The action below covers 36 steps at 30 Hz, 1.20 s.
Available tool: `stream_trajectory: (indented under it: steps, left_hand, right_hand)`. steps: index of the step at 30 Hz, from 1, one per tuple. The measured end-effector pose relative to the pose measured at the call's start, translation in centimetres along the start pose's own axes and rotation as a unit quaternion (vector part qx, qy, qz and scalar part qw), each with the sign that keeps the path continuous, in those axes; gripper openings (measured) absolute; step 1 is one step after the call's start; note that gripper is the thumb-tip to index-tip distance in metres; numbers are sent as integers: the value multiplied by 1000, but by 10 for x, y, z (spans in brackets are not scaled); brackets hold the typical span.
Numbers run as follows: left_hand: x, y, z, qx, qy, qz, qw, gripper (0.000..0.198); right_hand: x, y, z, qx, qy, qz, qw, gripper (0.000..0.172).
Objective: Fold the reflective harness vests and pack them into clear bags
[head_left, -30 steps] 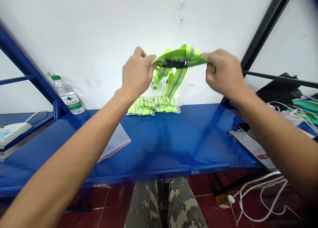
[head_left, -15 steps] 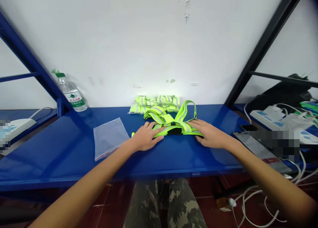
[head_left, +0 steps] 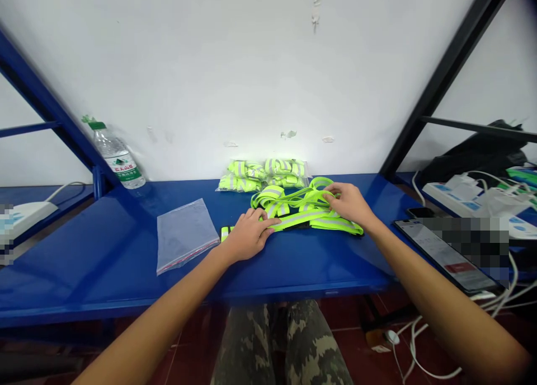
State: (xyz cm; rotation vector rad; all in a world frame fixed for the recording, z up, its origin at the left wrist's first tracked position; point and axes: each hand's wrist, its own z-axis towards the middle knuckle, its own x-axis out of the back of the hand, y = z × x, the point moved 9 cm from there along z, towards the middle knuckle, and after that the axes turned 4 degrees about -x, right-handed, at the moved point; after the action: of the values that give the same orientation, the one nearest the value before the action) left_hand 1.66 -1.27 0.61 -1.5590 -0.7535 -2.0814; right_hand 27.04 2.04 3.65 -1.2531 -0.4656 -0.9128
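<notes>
A neon-yellow reflective vest of straps with grey stripes (head_left: pixel 300 219) lies partly gathered on the blue table. My left hand (head_left: pixel 250 233) grips its left part, thumb and forefinger along the front band. One strap end shows left of that hand. At the right, my right hand (head_left: pixel 349 205) has its fingers bent round the thinner looped straps, just above the band; its fingertips are partly hidden. Behind the vest, against the wall, stand several clear bags of folded yellow reflective straps (head_left: pixel 243 178).
A clear zip bag (head_left: pixel 187 234) lies flat to the left. A water bottle (head_left: pixel 121 161) leans at the back left. To the right are a tablet (head_left: pixel 440 253), a phone (head_left: pixel 420 213), power strips (head_left: pixel 451 199) and loose white cables (head_left: pixel 413 340).
My right hand has lifted slightly and closed on the straps. The upright loops have dropped, and the front band now stretches straighter and farther right. My left hand has hardly moved.
</notes>
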Motion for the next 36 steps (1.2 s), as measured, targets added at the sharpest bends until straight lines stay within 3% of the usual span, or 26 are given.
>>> stream_trajectory:
  steps: [4,8,10,15,18,21,24,27,30,36]
  left_hand:
    - [0,-1,0,7,5,-5,1000,44]
    - [0,-1,-1,5,2,-14,1000,44]
    - [1,-1,-2,6,4,-22,1000,43]
    - [3,-2,-2,17,18,-36,999,39]
    - [5,-3,-2,28,20,-44,998,38]
    - [8,-2,0,37,31,-35,998,41]
    - [9,2,2,26,36,-8,999,42]
    - [8,5,3,13,35,3,999,45]
    - [7,7,2,9,36,15,999,49]
    - [12,9,15,39,36,5,999,65]
  right_hand:
    - [14,19,6,-74,64,79,992,27]
    - [11,5,11,-69,44,254,964,39]
    - [14,-6,12,-51,0,295,954,45]
    - [12,-12,-9,-8,-228,303,925,64]
    - [14,8,-20,-28,-253,306,917,67]
    - [11,27,-23,-61,-240,244,937,70]
    - [9,23,-23,-42,-238,154,958,58]
    - [7,4,-24,2,-233,97,968,41]
    - [3,-20,-29,48,-225,74,970,25]
    - [-9,-50,-46,125,-196,85,969,10]
